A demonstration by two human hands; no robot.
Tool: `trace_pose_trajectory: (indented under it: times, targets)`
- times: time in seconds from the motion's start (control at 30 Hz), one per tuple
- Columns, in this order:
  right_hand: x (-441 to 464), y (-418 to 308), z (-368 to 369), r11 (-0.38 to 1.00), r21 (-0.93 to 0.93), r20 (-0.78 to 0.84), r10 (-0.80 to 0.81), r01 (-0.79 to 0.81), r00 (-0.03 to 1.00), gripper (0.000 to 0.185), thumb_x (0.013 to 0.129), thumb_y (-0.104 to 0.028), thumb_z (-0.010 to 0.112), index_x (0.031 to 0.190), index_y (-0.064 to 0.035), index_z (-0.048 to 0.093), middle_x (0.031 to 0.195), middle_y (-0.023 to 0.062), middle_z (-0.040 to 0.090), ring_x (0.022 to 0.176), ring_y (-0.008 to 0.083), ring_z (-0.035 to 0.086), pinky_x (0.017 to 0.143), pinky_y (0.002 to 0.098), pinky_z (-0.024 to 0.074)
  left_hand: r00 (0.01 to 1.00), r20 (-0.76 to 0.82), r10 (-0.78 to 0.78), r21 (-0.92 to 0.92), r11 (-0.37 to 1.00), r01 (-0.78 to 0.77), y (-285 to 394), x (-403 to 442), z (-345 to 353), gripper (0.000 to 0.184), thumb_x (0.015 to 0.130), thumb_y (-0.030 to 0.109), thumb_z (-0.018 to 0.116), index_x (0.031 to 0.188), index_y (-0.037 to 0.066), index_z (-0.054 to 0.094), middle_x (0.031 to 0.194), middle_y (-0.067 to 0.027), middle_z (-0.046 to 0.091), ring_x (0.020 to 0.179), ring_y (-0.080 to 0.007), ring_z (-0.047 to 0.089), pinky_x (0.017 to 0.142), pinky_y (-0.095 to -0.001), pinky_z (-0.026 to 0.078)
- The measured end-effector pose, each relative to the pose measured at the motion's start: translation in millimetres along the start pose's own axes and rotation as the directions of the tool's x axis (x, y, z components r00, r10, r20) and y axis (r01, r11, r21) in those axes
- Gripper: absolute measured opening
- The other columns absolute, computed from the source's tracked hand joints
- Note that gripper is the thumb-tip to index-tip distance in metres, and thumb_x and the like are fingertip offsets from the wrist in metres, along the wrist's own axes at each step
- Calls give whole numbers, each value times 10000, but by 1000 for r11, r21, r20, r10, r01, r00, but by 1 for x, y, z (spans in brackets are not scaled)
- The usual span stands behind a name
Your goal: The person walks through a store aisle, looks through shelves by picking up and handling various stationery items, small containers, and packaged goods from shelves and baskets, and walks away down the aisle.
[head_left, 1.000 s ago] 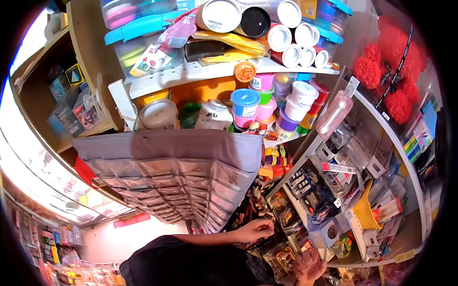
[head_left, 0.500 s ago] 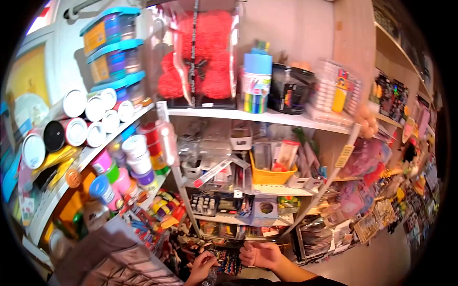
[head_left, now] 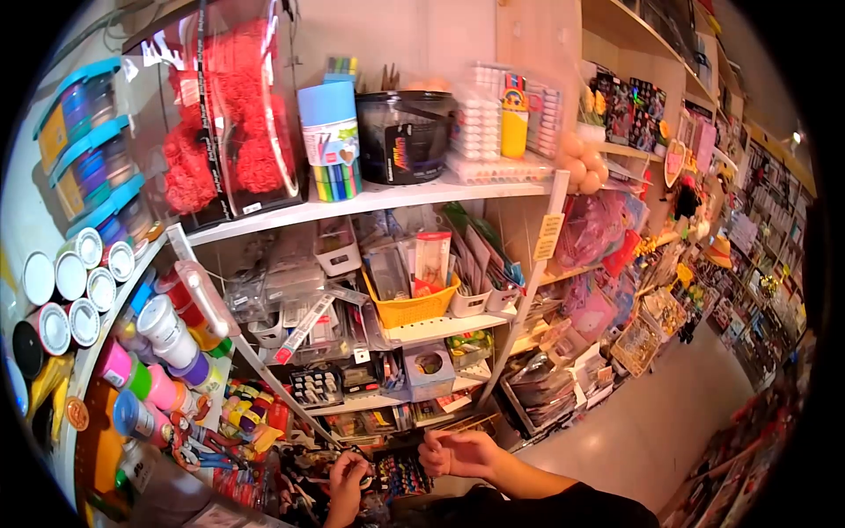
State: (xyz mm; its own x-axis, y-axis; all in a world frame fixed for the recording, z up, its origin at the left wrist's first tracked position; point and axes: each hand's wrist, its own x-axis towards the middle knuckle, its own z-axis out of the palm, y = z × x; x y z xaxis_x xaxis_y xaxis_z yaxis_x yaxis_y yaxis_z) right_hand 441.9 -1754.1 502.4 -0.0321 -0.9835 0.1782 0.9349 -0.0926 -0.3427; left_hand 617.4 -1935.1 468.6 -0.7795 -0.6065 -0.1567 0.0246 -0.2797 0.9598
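Low in the view, my left hand (head_left: 347,482) has its fingertips pinched together; whatever they hold is too small to make out. My right hand (head_left: 458,456) is just to the right and a little higher, fingers curled in toward the thumb, and its grip is also unclear. The two hands are apart. Between and below them lie small, multicoloured beaded-looking items (head_left: 403,473), partly hidden by the hands. Beyond stands a shelf unit (head_left: 414,407) with packets on its lowest boards.
On the top shelf are a boxed red rose bear (head_left: 255,114), a marker tub (head_left: 331,141) and a black bucket (head_left: 405,141). A yellow basket (head_left: 414,308) sits below. Paint pots (head_left: 163,326) fill the left shelf. Floor (head_left: 651,440) shows at right.
The view has swung right, so the shelves appear further left and more aisle shows. Both hands stay low and close together, with similar finger poses.
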Motion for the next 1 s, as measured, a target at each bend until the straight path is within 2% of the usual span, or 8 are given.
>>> trace_pose_trajectory:
  times: [0.27,0.37,0.63,0.73,0.8,0.83,0.87,1.0]
  targets:
    - [1,-9,-2,1000,-20,16,-6,6,1000,290,917,-333,596,942,-53,525,835,76,498,812,224,519,764,332,411,1000,-13,-21,-3,1000,21,1,3,5,174,971,155,532,865,20,501,757,-67,529,710,-149,500,725,-300,418]
    - [4,-12,-4,999,-34,34,-8,9,999,283,921,-332,589,937,-58,520,829,75,501,805,221,515,769,330,412,998,61,22,158,987,-32,20,-7,11,167,1007,202,535,894,80,557,821,-14,492,757,-141,476,683,-312,381]
    - [7,-27,-13,997,-69,-4,-29,29,1000,270,924,-320,587,955,-58,526,842,64,506,805,212,541,768,320,424,995,72,73,155,984,-83,12,-2,15,164,1007,189,526,886,80,543,744,-2,440,653,-131,382,645,-298,337]
    - [9,-51,-9,967,-234,9,-100,99,995,267,922,-320,593,968,-63,537,866,60,532,812,202,543,776,312,443,999,-31,8,85,996,-6,0,8,16,177,972,157,527,855,26,498,757,-67,528,711,-151,503,725,-298,420]
    - [12,-87,2,853,-480,25,-220,205,975,278,923,-338,603,969,-69,549,876,61,562,816,186,555,771,309,449,999,-34,1,86,996,2,0,9,18,180,972,160,526,854,27,500,755,-62,531,705,-145,498,711,-295,411]
    - [11,-110,26,697,-679,-19,-330,230,944,358,896,-404,616,945,-52,572,842,78,568,806,195,552,744,314,446,999,-43,-2,85,996,6,2,9,20,182,972,164,525,853,29,502,754,-57,533,698,-139,492,698,-291,403]
    - [13,-136,48,517,-795,75,-435,317,897,387,906,-436,609,919,-51,568,835,77,588,781,185,568,732,300,452,999,-40,-7,87,996,11,4,8,21,182,972,164,525,853,29,502,754,-57,533,698,-139,492,698,-291,403]
    - [17,-234,145,-57,-895,348,-711,442,612,183,949,-221,568,861,-63,540,810,60,594,727,144,567,689,263,451,999,-47,20,141,990,-14,12,3,25,163,966,160,526,849,47,510,741,-38,552,663,-110,452,648,-275,349]
